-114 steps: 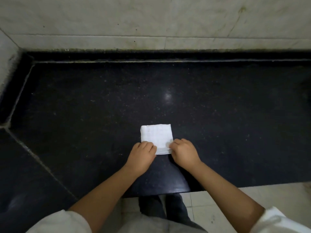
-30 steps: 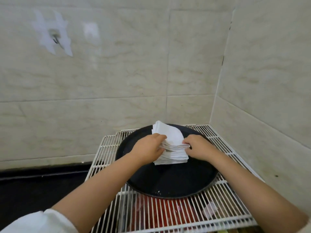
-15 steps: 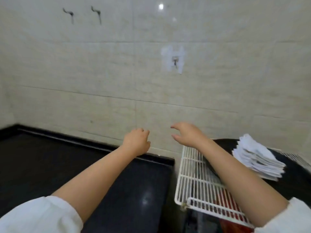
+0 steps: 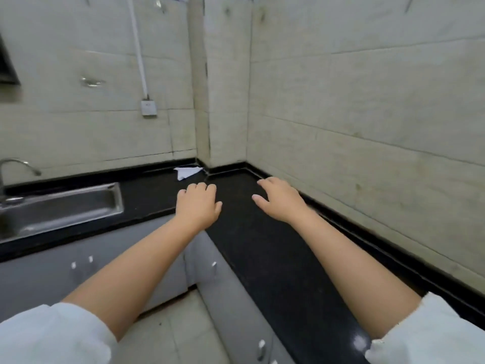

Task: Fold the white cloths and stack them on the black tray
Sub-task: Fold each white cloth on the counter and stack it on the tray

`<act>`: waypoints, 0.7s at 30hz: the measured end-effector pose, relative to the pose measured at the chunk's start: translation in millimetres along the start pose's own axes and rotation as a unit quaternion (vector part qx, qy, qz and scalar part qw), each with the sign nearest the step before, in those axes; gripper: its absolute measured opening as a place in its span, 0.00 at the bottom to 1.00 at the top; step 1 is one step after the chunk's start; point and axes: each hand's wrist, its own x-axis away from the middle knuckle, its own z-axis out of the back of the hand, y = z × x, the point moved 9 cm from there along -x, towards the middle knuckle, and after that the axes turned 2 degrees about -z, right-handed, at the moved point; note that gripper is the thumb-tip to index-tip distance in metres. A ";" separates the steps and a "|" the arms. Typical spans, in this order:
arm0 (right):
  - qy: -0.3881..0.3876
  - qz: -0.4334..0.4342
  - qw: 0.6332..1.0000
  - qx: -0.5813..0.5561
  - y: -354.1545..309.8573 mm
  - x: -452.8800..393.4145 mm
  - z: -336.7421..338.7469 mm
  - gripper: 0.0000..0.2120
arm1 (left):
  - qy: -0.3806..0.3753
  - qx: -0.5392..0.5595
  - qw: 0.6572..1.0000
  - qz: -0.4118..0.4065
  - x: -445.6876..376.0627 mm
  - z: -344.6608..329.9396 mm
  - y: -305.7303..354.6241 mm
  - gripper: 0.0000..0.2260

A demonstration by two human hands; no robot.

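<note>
Both hands empty now. A second ago I was pressing a folded cloth onto the stack on the black tray; now I'm turning away from the rack, and tray and stack are falling out of view. That fold is done, judging by it, and I'm going for the next one.

My left hand (image 4: 197, 206) is hovering over the front edge of the black counter (image 4: 275, 258), fingers loosely curled, gripping nothing. My right hand (image 4: 279, 199) is reaching forward over the counter, fingers relaxed and spread, also holding nothing.

Next piece: a white cloth (image 4: 186, 172) is lying crumpled in the far corner of the counter, just against the backsplash, beyond both hands and nearer the left one. Not touching it yet. Only one loose cloth showing, so I'm guessing the task is close to done; can't tell if more are lying out of frame.

Surface: dark speckled stone, glossy, L-shaped, wrapping the corner. A steel sink (image 4: 60, 206) is sitting in the left run with a tap (image 4: 18, 164) at its far-left edge. Grey cabinet doors (image 4: 157, 258) with small handles underneath, pale floor tiles below.

Room: beige tiled walls meeting at a boxed corner column, a white conduit (image 4: 139, 53) running down to a wall switch box (image 4: 148, 107).
</note>
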 end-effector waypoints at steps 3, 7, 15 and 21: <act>-0.022 0.057 0.998 -0.013 -61.3 -59.4 -43.7 0.23 | -0.032 -0.009 0.997 0.063 -15.6 -30.8 -80.8 0.19; -0.057 0.100 0.993 -0.028 -118.8 -150.2 -98.4 0.23 | -0.048 -0.021 0.992 0.112 -62.3 -69.9 -169.7 0.19; -0.082 0.109 0.990 -0.028 -165.7 -348.2 -171.0 0.21 | -0.051 -0.045 0.983 0.172 -201.7 -102.2 -303.3 0.19; -0.099 0.104 0.988 -0.054 -196.9 -463.2 -234.1 0.23 | -0.051 -0.050 0.978 0.195 -282.0 -135.3 -395.1 0.20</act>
